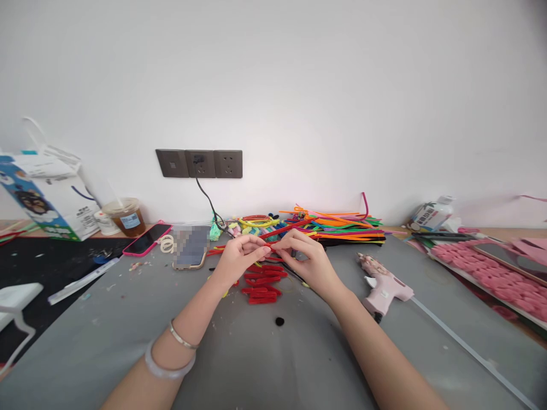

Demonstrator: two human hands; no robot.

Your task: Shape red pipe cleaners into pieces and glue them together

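Observation:
Both hands meet at the middle of the table, fingertips close together on a red pipe cleaner (287, 229). My left hand (244, 255) pinches it between thumb and fingers. From the other side my right hand (304, 257) pinches it too, with the fingers bent. The exact shape between the fingertips is partly hidden. Just below the hands lie several folded red pipe cleaner pieces (262, 285) in a loose stack. A small black pompom-like disc (279, 322) rests nearer to me. Behind the hands spreads a heap of coloured pipe cleaners (342, 228).
A pink glue gun (387, 290) with a long glue stick lies at right, near pink braided work (491, 273). On the left are a phone (147, 239), a second phone (190, 247), a drink cup (128, 217) and a carton (47, 193). A cable (207, 196) hangs from the wall socket.

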